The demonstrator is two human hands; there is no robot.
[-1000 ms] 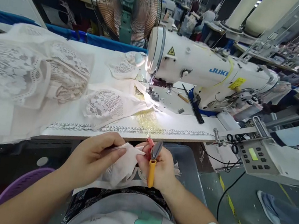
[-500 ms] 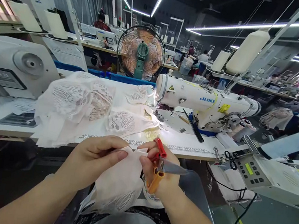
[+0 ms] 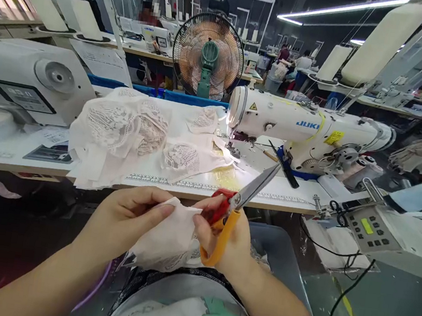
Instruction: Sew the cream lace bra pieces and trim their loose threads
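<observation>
Two hands (image 3: 123, 221) (image 3: 239, 248), one pair of scissors (image 3: 236, 201)

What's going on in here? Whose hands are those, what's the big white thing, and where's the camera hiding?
There's no robot here, just a person using two bare hands. The camera is worn on their head, so you look forward and down, nearly as they do. The left hand pinches a piece of pale cloth. The right hand pinches its edge too, and also holds scissors with red and orange handles, blades pointing away from the person. The big white thing is a sewing machine. On the table you can see a pile of lacy pieces and a printed ruler along the front. The round thing behind is a fan.
</observation>
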